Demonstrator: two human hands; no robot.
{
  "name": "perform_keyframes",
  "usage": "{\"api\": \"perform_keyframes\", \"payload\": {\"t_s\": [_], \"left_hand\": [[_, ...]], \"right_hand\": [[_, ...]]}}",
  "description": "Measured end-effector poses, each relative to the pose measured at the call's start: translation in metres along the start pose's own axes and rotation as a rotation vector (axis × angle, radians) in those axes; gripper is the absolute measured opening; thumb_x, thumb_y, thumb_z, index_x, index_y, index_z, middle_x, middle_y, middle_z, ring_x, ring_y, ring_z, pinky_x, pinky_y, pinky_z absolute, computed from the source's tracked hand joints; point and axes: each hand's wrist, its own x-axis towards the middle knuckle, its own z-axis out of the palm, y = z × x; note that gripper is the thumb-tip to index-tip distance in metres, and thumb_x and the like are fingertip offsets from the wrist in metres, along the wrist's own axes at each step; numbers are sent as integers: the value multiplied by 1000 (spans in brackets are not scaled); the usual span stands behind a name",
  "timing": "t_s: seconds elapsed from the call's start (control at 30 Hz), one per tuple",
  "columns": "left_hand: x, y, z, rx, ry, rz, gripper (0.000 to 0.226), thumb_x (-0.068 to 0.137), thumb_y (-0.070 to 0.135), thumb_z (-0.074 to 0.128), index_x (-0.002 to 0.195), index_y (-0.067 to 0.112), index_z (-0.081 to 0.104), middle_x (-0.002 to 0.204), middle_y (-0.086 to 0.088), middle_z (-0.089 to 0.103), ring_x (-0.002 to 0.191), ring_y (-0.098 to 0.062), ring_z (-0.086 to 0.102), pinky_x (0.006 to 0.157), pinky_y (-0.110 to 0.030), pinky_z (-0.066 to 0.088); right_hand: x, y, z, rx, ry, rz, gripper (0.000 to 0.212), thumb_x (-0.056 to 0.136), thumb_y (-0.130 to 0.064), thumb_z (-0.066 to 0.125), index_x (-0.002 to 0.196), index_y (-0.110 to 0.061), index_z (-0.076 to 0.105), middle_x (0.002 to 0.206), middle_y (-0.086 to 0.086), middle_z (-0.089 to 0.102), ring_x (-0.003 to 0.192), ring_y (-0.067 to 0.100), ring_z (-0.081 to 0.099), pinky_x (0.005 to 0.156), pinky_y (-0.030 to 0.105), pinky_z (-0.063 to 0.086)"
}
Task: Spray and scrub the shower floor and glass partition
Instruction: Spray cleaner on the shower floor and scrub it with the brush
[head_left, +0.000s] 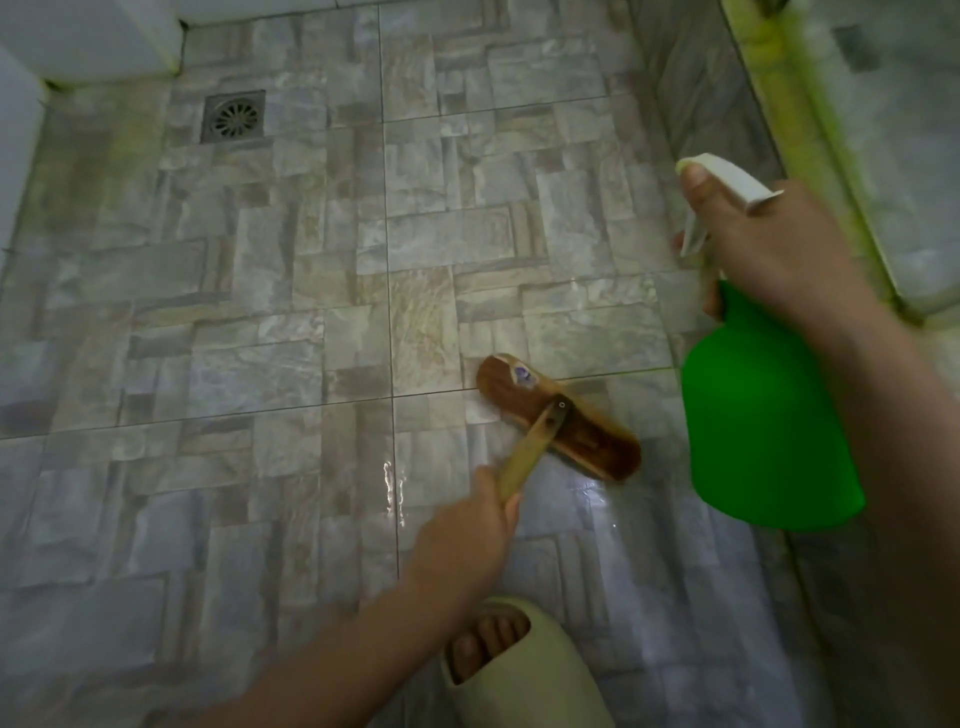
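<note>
Slippered foot (519, 670) nearest, behind the scrub brush (558, 415). Left hand (462, 540) grips the brush handle, head flat on the wet shower floor (260, 364). Right of the brush, right hand (769, 244) grips the green spray bottle (763, 415). Beyond the brush: drain (232, 117), glass partition (893, 156). Hazard: the wet film could cause the foot to slip.

The brush (558, 415) has a long brown wooden head and a pale stick handle. It sits bristles down on the shower floor (260, 312), near and a bit right. The floor is grey and tan tile, shiny wet there. The green spray bottle (763, 415) is up in the air on the right. Its white nozzle points far and left. The glass partition (893, 182) runs along the right.
</note>
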Motion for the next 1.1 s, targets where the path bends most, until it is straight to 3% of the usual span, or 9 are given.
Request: {"api": "perform_keyframes", "payload": {"t_s": [0.07,0.13,0.27,0.5,0.63,0.73,0.83,0.97,1.1], "left_hand": [[20,16,-5,21,19,-6,34,99,45,29,111,15,39,90,-4,61,90,-32,63,69,-35,42],[59,52,-12,-10,28,45,35,100,44,30,111,12,40,101,-12,62,94,-36,61,72,-39,42],[97,96,-19,-109,23,142,38,101,43,28,112,9,41,98,-11,59,91,-35,60,66,-36,38],[49,32,-8,101,59,75,38,99,47,29,111,13,40,97,-9,63,89,-32,63,68,-37,44],[104,48,-39,21,145,75,41,100,43,28,113,7,41,102,-15,61,93,-36,60,67,-36,37],[86,20,-38,-56,142,2,38,100,43,29,109,8,42,96,-15,62,89,-37,61,68,-37,40],[30,-19,-22,70,102,-67,37,99,45,28,108,11,39,91,-12,64,86,-35,63,68,-39,45],[60,-35,-47,159,226,-50,40,100,44,29,110,8,42,85,-9,61,80,-32,61,62,-34,36],[115,-36,-88,-67,311,-168,39,101,40,29,109,5,45,83,-7,50,73,-26,48,64,-33,32]], "right_hand": [[0,1,-4,-20,16,-16,62,97,-57,45,92,-2,70,48,3,57,50,11,56,34,7,33],[-1,0,-6,-15,30,-7,61,98,-55,47,95,1,70,53,0,56,51,10,54,33,7,33],[0,1,-10,-10,48,14,61,96,-57,48,89,1,68,39,1,55,49,15,59,33,10,34],[-2,-1,-2,-39,-3,22,64,96,-58,48,90,3,67,38,4,55,34,14,55,29,13,34],[1,-6,11,-57,-42,3,66,94,-63,46,98,-2,71,43,6,59,48,16,64,48,21,45],[0,-9,21,-34,-81,-5,64,94,-62,47,100,-2,68,37,-4,58,35,9,58,36,14,40],[-4,-13,29,-27,-127,11,59,95,-59,48,95,-3,65,37,-21,55,28,5,53,30,11,34],[-9,-22,43,-34,-181,-28,58,96,-59,47,92,-5,66,34,-10,55,33,10,56,45,21,43],[-9,-25,54,-63,-216,-73,63,96,-59,45,100,-2,70,32,-5,53,29,9,53,52,28,43]]}}
